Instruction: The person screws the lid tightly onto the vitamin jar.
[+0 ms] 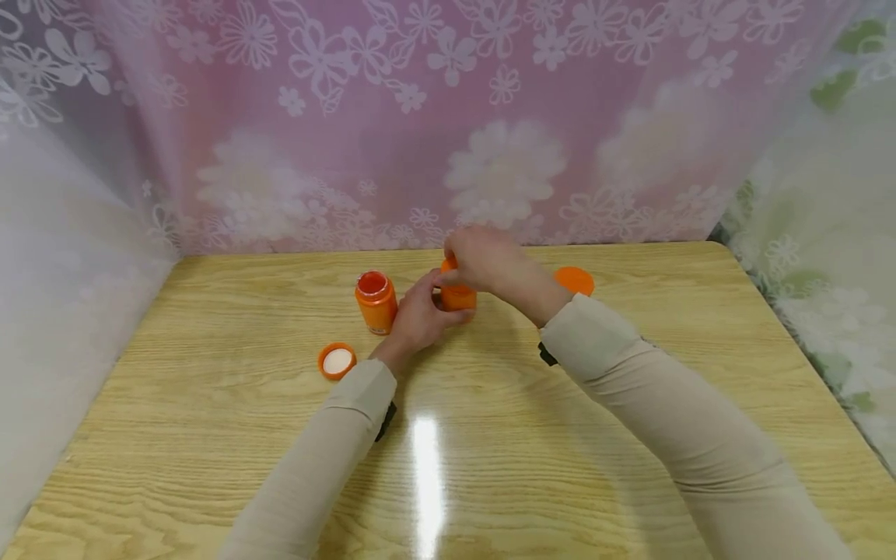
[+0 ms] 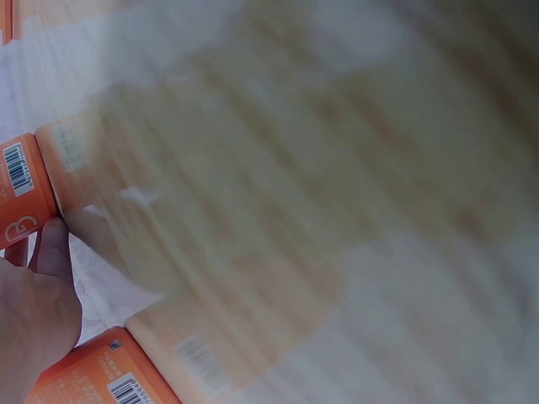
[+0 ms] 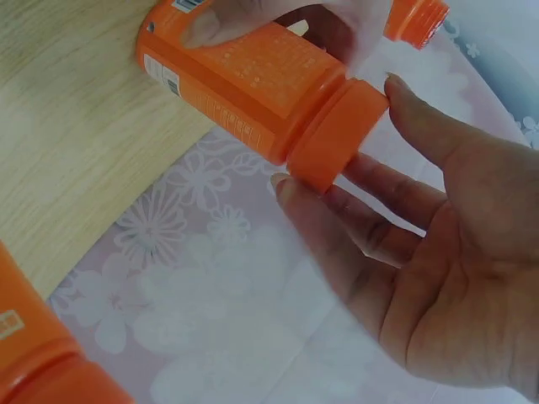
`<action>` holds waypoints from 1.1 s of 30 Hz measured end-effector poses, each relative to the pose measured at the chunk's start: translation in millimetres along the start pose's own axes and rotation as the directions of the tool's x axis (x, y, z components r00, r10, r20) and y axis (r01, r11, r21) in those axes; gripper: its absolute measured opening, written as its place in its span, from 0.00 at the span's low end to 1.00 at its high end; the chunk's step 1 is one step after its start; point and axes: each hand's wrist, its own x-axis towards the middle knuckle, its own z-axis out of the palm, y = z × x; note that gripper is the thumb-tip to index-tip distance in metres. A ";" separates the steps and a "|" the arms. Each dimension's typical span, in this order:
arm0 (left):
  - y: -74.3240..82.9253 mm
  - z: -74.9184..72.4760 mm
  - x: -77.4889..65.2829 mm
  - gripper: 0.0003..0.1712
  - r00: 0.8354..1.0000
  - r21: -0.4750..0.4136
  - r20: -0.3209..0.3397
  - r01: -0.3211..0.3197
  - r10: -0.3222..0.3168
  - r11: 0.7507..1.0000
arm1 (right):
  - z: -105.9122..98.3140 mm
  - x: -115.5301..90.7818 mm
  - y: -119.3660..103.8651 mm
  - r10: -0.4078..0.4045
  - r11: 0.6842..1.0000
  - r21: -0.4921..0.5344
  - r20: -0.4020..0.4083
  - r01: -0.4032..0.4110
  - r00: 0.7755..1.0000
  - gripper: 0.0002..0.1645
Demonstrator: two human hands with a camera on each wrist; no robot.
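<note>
Head view: right of the open bottle [image 1: 379, 312], my left hand [image 1: 422, 315] wraps the capped bottle [image 1: 459, 299]; my right hand [image 1: 484, 258] arches over it. Left wrist: my left fingers [image 2: 54, 247] touch near its base. Right wrist: my right fingers [image 3: 318, 229] pinch its cap [image 3: 338, 135].

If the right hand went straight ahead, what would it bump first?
The right hand already holds an orange cap, so that comes first; after it, probably the bottle, though depth is hard to judge.
</note>
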 end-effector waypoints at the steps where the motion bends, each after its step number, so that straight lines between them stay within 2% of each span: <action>1: -0.2 -0.7 -0.1 0.31 1.000 -0.003 0.001 -0.003 0.003 1.000 | -1.6 0.1 0.1 0.005 1.000 -0.011 0.022 -0.005 1.000 0.23; 4: -0.8 -1.8 0.3 0.33 1.000 -0.007 0.010 -0.013 0.013 1.000 | -9.1 0.1 2.9 -0.027 0.999 -0.039 0.106 0.031 0.994 0.31; 6: -1.0 -1.5 0.6 0.34 1.000 -0.002 0.014 -0.021 0.021 1.000 | -14.7 0.2 6.1 -0.107 0.993 -0.037 0.156 0.114 0.982 0.33; 8: -1.1 -1.4 0.9 0.35 1.000 0.004 0.012 -0.021 0.021 1.000 | -18.8 0.9 8.8 -0.215 0.975 -0.016 0.186 0.222 0.959 0.31; 10: -0.8 -1.2 0.9 0.35 1.000 0.012 0.011 -0.019 0.019 1.000 | -20.0 1.6 11.2 -0.293 0.955 0.015 0.199 0.297 0.935 0.27; 13: -0.8 -0.9 1.0 0.36 1.000 0.027 0.007 -0.016 0.016 0.999 | -17.1 2.8 13.7 -0.324 0.945 0.031 0.191 0.324 0.927 0.23; 18: -1.5 -1.0 0.8 0.33 1.000 0.037 0.002 -0.017 0.017 0.999 | -10.0 2.8 9.6 -0.247 0.969 -0.001 0.125 0.249 0.961 0.20; 23: -1.4 -1.5 -1.3 0.31 1.000 0.036 0.000 -0.016 0.016 0.999 | -5.0 -0.2 -5.1 -0.110 0.990 -0.083 0.051 0.114 0.993 0.15; 29: -1.4 -1.6 -3.0 0.31 1.000 0.021 -0.010 -0.028 0.028 0.999 | -1.6 -2.0 -14.6 0.037 0.993 -0.117 0.008 -0.036 0.999 0.20; 31: -1.8 -1.6 -3.1 0.32 0.999 0.016 -0.013 -0.031 0.032 0.999 | -2.8 -2.0 -13.5 0.050 0.993 -0.106 0.030 -0.047 0.998 0.22; 33: -1.4 -1.5 -3.2 0.34 0.999 0.019 -0.011 -0.035 0.035 0.999 | -5.8 -2.6 -10.7 0.029 0.995 -0.097 0.052 -0.024 0.998 0.24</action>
